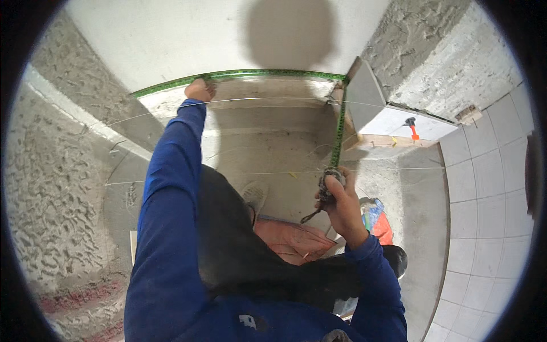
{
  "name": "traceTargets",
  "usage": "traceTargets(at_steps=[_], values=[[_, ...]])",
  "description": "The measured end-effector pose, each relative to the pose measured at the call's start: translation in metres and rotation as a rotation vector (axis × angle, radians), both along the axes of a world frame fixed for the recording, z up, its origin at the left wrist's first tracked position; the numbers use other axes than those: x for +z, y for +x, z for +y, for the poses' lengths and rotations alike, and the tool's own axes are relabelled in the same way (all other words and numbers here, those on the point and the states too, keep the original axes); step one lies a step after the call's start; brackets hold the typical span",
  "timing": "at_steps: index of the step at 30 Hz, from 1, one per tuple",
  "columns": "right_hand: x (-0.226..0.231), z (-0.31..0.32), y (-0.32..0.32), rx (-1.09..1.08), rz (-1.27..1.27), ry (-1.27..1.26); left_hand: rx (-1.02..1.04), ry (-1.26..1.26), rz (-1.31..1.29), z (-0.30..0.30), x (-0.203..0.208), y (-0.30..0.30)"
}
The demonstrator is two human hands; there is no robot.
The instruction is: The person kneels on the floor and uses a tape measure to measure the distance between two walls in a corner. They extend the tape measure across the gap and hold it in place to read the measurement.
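Note:
A green tape measure blade [273, 73] runs along the base of the white wall. At its right end it turns sharply and comes back toward me to the dark, dirty tape measure case [326, 188]. My right hand [343, 208] is closed around that case, thumb on top, and a short wrist strap hangs below it. Reaching far forward, my left hand [200, 90] is closed at the blade near its left part, against the wall ledge. The fingertips there are partly hidden.
A grey-white tile [364, 91] stands by the blade's bend, beside a white ledge piece bearing an orange-and-black clip [412, 129]. Thin strings [268, 172] stretch across in front of me. An orange sack [293, 238] lies by my legs. Rough mortar walls flank left; tiled wall stands right.

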State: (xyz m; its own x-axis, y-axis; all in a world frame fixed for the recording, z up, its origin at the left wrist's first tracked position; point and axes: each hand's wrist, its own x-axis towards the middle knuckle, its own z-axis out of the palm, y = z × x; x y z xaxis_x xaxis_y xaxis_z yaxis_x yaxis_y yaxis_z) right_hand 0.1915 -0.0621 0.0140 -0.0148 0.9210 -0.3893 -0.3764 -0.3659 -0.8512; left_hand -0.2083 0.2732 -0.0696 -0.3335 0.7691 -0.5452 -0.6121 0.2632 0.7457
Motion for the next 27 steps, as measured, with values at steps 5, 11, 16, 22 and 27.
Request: traceTargets(at_steps=[5, 11, 16, 22, 27], values=[[0.000, 0.003, -0.005, -0.018, -0.024, -0.016, 0.144, 0.032, -0.048, -0.010, 0.017, 0.029], [-0.004, 0.005, -0.013, -0.044, -0.011, -0.005, 0.126, 0.055, -0.029, -0.011, 0.021, 0.026], [-0.011, 0.009, -0.018, -0.042, 0.004, 0.008, 0.127, 0.047, -0.026, -0.014, 0.020, 0.024], [-0.011, 0.012, -0.018, -0.055, 0.069, -0.006, 0.106, 0.017, -0.078, -0.006, 0.013, 0.017], [-0.013, 0.010, -0.016, -0.042, 0.085, 0.006, 0.114, 0.018, -0.081, -0.009, 0.012, 0.017]])
